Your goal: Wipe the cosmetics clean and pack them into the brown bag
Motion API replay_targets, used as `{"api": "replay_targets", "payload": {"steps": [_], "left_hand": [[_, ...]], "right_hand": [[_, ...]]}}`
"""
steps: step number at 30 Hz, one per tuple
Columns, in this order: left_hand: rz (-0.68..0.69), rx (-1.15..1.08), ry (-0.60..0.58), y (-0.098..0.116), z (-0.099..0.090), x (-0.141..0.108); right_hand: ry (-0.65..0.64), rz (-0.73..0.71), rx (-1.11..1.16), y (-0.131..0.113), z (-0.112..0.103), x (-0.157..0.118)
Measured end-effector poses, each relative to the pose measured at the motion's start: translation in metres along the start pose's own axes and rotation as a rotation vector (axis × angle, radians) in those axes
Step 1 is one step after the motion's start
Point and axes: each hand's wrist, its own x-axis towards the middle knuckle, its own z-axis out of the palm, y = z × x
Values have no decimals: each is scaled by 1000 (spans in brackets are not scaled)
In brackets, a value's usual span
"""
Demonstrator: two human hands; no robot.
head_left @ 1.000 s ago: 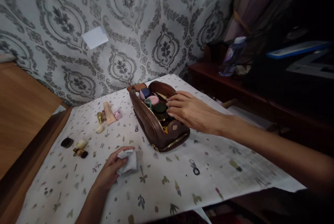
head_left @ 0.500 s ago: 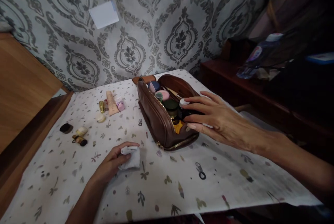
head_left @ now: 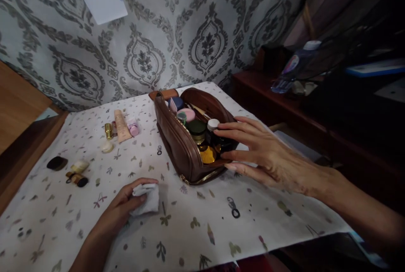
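A brown zip bag (head_left: 177, 145) lies open on the patterned tablecloth, packed with cosmetics. Inside are a dark jar with a gold base (head_left: 196, 129), a white-capped bottle (head_left: 213, 125), a pink oval item (head_left: 186, 115), and a shiny yellow-gold item (head_left: 208, 154). My right hand (head_left: 253, 147) rests over the bag's right side, fingers spread, their tips by the white-capped bottle and the rim. Whether they press on the contents is hard to see. My left hand (head_left: 126, 198) pinches a folded white tissue (head_left: 148, 199) just above the cloth, left of the bag.
Left of the bag lie a peach tube (head_left: 122, 126), a pink-capped item (head_left: 133, 127), a gold lipstick-like tube (head_left: 108, 131), a dark round cap (head_left: 56, 162) and a small dark-capped bottle (head_left: 77, 179). A clear bottle (head_left: 294, 67) stands on the dark red furniture (head_left: 249, 88).
The view has turned slightly right, so everything sits further left. More of the yellow-gold item shows beside my right fingers. My left hand keeps its hold on the tissue.
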Motion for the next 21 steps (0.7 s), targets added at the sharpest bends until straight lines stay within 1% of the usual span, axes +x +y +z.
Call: {"api": "replay_targets", "payload": {"steps": [5, 8, 12, 15, 18, 21], "left_hand": [[-8, -38, 65, 0, -2, 3], [3, -108, 84, -1, -1, 4], [80, -205, 31, -4, 1, 6], [131, -218, -7, -7, 0, 10], [152, -213, -2, -8, 0, 13], [145, -201, 27, -3, 2, 9]], "right_hand": [[10, 44, 15, -1, 3, -2], [72, 50, 17, -2, 7, -3], [218, -41, -23, -4, 14, 0], [269, -105, -51, -5, 18, 5], [301, -126, -52, -10, 20, 9], [356, -132, -32, -22, 23, 11]]}}
